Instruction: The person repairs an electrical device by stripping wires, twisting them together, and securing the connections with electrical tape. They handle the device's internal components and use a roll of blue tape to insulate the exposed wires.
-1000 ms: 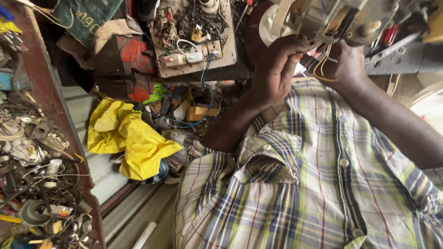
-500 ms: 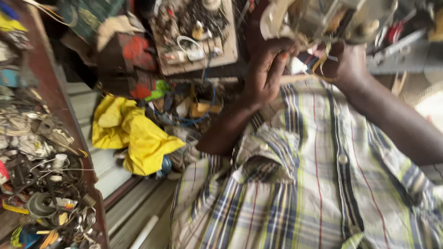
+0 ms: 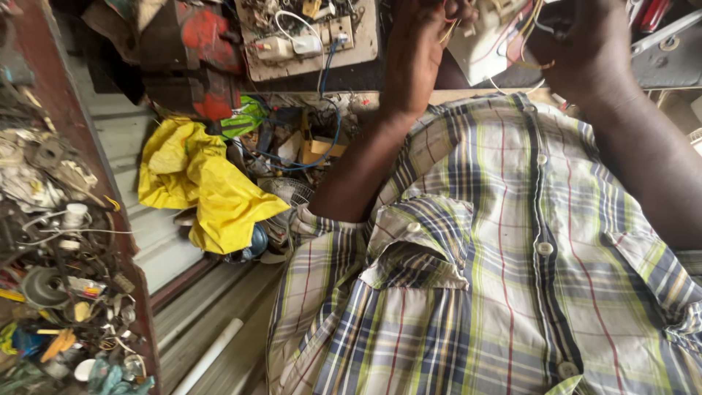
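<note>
Nearest the camera is the plaid shirt [image 3: 497, 292], both forearms rising from it to the top edge. Left hand [image 3: 420, 51] is curled round the side of a pale plastic housing [image 3: 486, 47], fingers closed on thin yellow wires [image 3: 447, 29] at its edge. Right hand [image 3: 585, 44] cups the other side, fingers wrapped on the housing w/ more wire loops by the thumb; fingertips are cut off by the frame. Looks like wiring work on the unit, mid-step: sorting or seating leads. Next move prob needs a steady hold w/ one hand and fine pinch w/ the other. Beyond: yellow cloth [image 3: 205, 190], a board w/ sockets [image 3: 307, 36], a shelf of scrap parts [image 3: 51, 241] far left
</note>
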